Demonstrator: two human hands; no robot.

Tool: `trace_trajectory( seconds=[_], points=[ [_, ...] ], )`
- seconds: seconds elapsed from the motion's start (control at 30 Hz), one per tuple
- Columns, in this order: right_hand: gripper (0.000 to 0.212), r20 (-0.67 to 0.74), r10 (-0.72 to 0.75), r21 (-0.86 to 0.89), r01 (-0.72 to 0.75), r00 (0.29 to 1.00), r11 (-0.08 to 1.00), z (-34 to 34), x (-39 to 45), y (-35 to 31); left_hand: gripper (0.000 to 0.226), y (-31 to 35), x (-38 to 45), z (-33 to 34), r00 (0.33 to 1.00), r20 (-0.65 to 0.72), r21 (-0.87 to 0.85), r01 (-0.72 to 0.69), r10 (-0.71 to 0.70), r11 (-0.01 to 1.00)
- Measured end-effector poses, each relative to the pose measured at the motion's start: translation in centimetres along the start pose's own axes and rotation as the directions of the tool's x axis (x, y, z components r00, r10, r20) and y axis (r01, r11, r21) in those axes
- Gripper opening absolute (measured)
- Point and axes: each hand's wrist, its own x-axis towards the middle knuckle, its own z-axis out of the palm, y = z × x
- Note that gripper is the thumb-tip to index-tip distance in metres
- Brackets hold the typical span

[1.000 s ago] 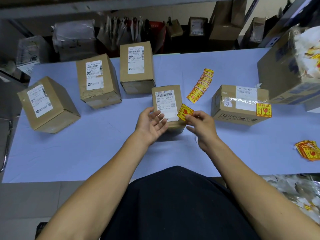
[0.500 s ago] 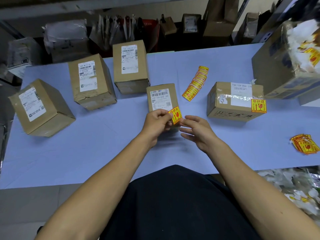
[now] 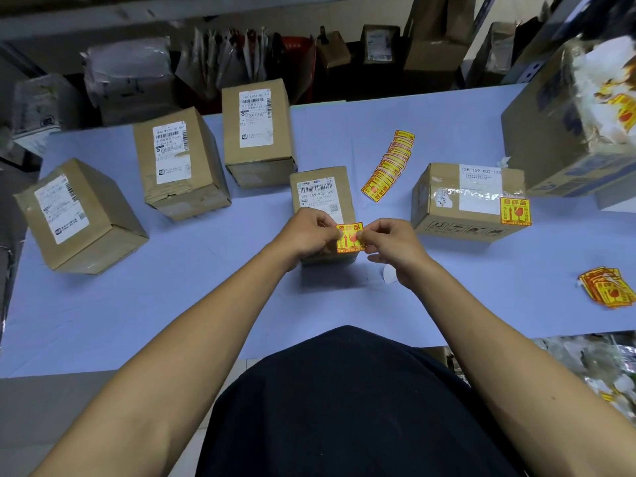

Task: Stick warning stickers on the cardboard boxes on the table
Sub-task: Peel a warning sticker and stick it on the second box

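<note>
Both hands hold one warning sticker (image 3: 349, 237) over the near end of the small centre box (image 3: 321, 194). Left hand (image 3: 306, 235) pinches its left edge, fingers curled. Right hand (image 3: 392, 242) pinches its right edge between thumb and forefinger, the other fingers curled under. We cannot tell whether the sticker already touches the cardboard or hangs just above it.

A small white scrap (image 3: 389, 273) shows just below our right hand; we judge it to be backing paper, but it is too small to be sure.

State of the task, as we read it: the box at right (image 3: 471, 204) carries a sticker (image 3: 515, 211) on its near right corner. The three boxes to the left (image 3: 258, 136) (image 3: 179, 163) (image 3: 75, 215) show only shipping labels. Spare stickers lie fanned on the table (image 3: 206, 287) to the far right of the centre box (image 3: 389, 166), and a second pile (image 3: 607, 292) sits at the right edge.

Risks from here:
- The sticker is close to the shipping label on the centre box; placed a little too far up, it would cover the barcode or address.
- Pressing one side down first could trap a crease or leave the sticker skewed.
- With adhesive exposed, a sagging sticker may fold on itself or cling to our fingers.
- The box is light-looking and nothing steadies it; a firm press near its edge could tip or slide it.
</note>
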Motion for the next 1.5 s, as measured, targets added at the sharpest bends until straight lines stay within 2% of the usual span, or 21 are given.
trace_trajectory(
  seconds=[0.13, 0.27, 0.53, 0.7, 0.97, 1.33, 1.5],
  points=[
    [0.01, -0.073, -0.064, -0.156, 0.052, 0.995, 0.986, 0.4, 1.1, 0.3, 0.025, -0.2, 0.8, 0.5, 0.995, -0.078, 0.225, -0.036, 0.055, 0.974],
    [0.011, -0.134, -0.101, -0.294, 0.058, 0.986, 0.954, 0.7, 1.8, 0.3, 0.013, -0.3, 1.5, 1.0, 0.988, -0.116, 0.363, -0.052, 0.1, 0.931],
    [0.016, -0.131, -0.077, -0.346, 0.028, 0.988, 0.938, 0.6, 2.1, 0.4, 0.019, -0.2, 2.2, 0.7, 0.991, -0.115, 0.388, -0.021, 0.071, 0.922],
    [0.016, -0.125, -0.085, -0.402, 0.028, 0.989, 0.915, 0.5, 2.2, 0.2, 0.019, -0.3, 2.3, 0.8, 0.989, -0.106, 0.487, -0.04, 0.105, 0.873],
    [0.018, -0.145, -0.071, -0.471, -0.005, 0.987, 0.882, 0.7, 2.4, -0.1, 0.018, -0.8, 2.3, 1.0, 0.984, -0.129, 0.49, -0.047, 0.126, 0.87],
    [0.023, -0.178, -0.035, -0.488, -0.058, 0.983, 0.871, 1.2, 2.6, -0.1, 0.016, -1.1, 2.3, 1.3, 0.968, -0.169, 0.535, -0.066, 0.183, 0.842],
    [0.022, -0.154, -0.016, -0.472, -0.06, 0.988, 0.879, 0.9, 2.6, -0.1, 0.017, -0.8, 2.3, 1.5, 0.968, -0.166, 0.614, -0.048, 0.189, 0.788]
  ],
)
